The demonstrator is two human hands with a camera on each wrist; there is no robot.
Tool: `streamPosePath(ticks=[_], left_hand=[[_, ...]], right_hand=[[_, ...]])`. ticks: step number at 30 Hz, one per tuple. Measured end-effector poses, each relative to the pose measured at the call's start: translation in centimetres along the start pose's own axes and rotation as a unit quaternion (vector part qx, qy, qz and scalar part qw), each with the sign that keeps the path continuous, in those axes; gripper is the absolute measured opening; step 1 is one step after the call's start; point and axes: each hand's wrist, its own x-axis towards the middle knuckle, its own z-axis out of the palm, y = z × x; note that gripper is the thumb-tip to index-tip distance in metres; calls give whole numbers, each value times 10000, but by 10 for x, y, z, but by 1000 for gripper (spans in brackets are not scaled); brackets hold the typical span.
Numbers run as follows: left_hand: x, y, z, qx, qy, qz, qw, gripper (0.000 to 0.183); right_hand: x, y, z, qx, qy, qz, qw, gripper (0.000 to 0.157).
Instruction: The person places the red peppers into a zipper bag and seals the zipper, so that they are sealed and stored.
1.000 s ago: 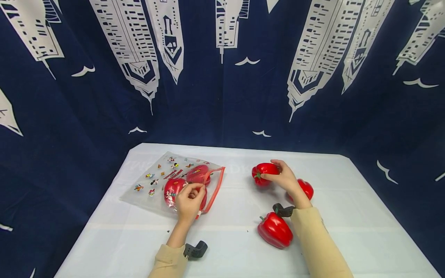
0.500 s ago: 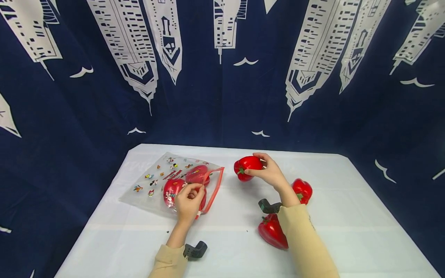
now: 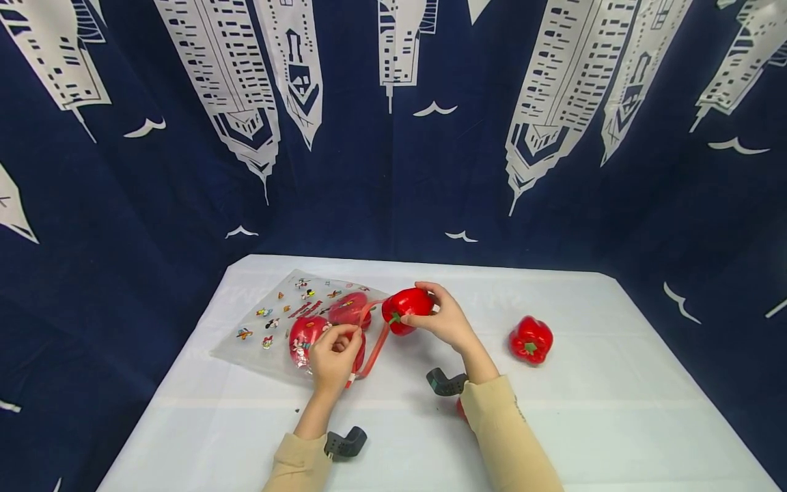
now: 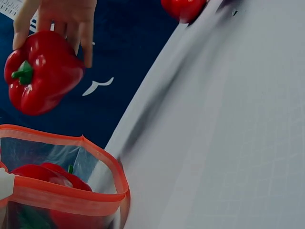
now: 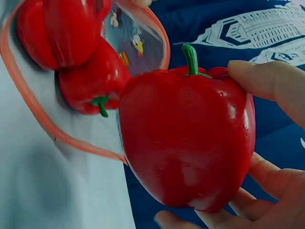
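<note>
A clear zip bag with cartoon prints and an orange-red rim lies on its side, several red bell peppers inside. My left hand pinches the rim and holds the mouth open. In the right wrist view, two bagged bell peppers show through the opening. My right hand grips another red bell pepper by its sides, just right of the mouth. The left wrist view has this pepper, green stem showing, above the orange rim. Only a sliver of my left hand appears in the right wrist view.
One bell pepper sits on the right of the white table. Another bell pepper is mostly hidden behind my right sleeve. A dark blue printed cloth hangs behind the table.
My right hand has lifted the bell pepper and carried it left, from beside the loose peppers to the bag's mouth. My left hand and the bag have stayed put.
</note>
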Motion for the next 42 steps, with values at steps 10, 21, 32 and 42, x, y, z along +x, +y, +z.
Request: streamPosePath(ticks=[10,21,32,42], left_hand=[[2,8,-4,40,-82,-34,10000,7],[-4,-20,2,-35,-22,-85,10000,9],[3,8,-4,-47,-95,-36,9999,7],[3,7,-4,-32,-105,-79,9999,5]], right_hand=[[-4,13,24,-112,-33,-197,9997,70],[-7,26,46,-107,-265,-369,9989,74],[-8,37,58,-509,-74,-596,9969,72],[-11,52,71,-129,167,-162,9996,83]])
